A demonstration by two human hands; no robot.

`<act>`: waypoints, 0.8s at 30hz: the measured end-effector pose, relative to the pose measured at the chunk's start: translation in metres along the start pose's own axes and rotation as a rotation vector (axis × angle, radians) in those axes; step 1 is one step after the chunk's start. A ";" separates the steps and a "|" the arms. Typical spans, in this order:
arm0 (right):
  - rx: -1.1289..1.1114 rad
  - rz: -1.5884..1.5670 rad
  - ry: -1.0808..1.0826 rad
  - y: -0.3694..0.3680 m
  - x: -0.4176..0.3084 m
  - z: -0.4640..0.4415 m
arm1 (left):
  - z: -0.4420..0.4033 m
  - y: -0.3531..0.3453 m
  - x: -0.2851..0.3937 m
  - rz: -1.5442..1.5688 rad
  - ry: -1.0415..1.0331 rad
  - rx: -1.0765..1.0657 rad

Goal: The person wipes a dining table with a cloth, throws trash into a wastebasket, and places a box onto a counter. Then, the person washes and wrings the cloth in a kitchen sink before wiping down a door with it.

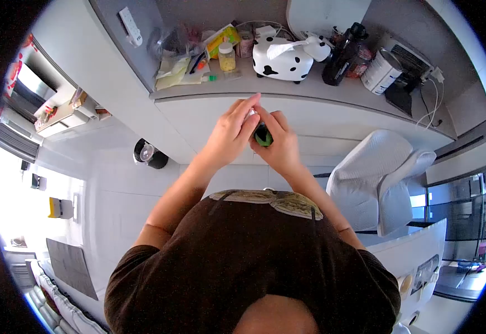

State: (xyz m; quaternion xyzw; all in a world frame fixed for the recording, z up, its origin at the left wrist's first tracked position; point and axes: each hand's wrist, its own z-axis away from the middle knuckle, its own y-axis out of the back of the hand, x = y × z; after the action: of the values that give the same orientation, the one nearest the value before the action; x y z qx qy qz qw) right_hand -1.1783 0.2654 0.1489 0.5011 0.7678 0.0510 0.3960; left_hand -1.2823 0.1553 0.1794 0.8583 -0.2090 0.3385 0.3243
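Observation:
In front of the cabinet's shelf edge, my two hands come together over a small green and dark container (264,136) with a whitish bit at its top. My right hand (281,143) is wrapped round the container's body, thumb and index finger along its upper side. My left hand (230,133) is closed at the top end, its fingers pressed together over the whitish part and touching the right fingertips. Most of the container is hidden by my fingers, so its exact kind does not show.
On the shelf stand a cow-patterned tissue box (282,58), a jar with a white lid (226,57), a black bottle (343,55) and a white tin (382,71). A grey-white chair (365,178) is to the right, a black bin (156,157) on the floor to the left.

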 end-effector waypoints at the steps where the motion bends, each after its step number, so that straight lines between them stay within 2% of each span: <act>1: -0.001 0.005 -0.002 0.003 0.005 -0.006 | -0.007 -0.002 -0.002 -0.013 -0.006 -0.008; 5: 0.004 0.022 0.033 0.008 0.025 -0.024 | -0.029 -0.007 -0.002 -0.018 0.104 -0.059; 7: -0.010 0.033 0.040 0.012 0.031 -0.028 | -0.036 -0.013 -0.004 -0.244 0.025 -0.089; 8: -0.018 0.057 0.051 0.016 0.036 -0.032 | -0.040 -0.013 -0.001 -0.243 0.020 -0.091; 10: -0.029 0.078 0.046 0.021 0.045 -0.034 | -0.047 -0.013 0.006 -0.508 0.057 -0.244; 17: -0.066 0.016 -0.009 0.024 0.068 -0.041 | -0.070 -0.020 -0.014 -0.587 0.192 -0.414; 19: -0.061 -0.048 -0.037 0.034 0.069 -0.050 | -0.086 -0.016 -0.031 -0.476 -0.136 -0.183; 20: 0.038 -0.062 -0.006 0.044 0.067 -0.057 | -0.096 -0.009 -0.031 -0.473 -0.141 -0.186; 21: 0.138 -0.075 0.027 0.051 0.068 -0.062 | -0.114 0.001 -0.017 -0.384 -0.017 -0.080; 22: 0.135 -0.106 -0.014 0.056 0.077 -0.062 | -0.130 0.008 -0.011 -0.295 0.106 0.027; 23: 0.139 -0.102 -0.013 0.060 0.085 -0.061 | -0.146 0.011 -0.015 -0.293 0.100 0.026; 24: 0.177 -0.101 -0.063 0.063 0.093 -0.059 | -0.163 0.015 -0.020 -0.153 0.055 0.128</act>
State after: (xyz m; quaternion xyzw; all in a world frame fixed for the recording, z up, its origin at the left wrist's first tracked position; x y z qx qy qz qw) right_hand -1.1885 0.3903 0.1679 0.4960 0.7810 -0.0530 0.3759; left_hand -1.3767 0.2612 0.2624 0.8811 -0.1117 0.3486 0.2994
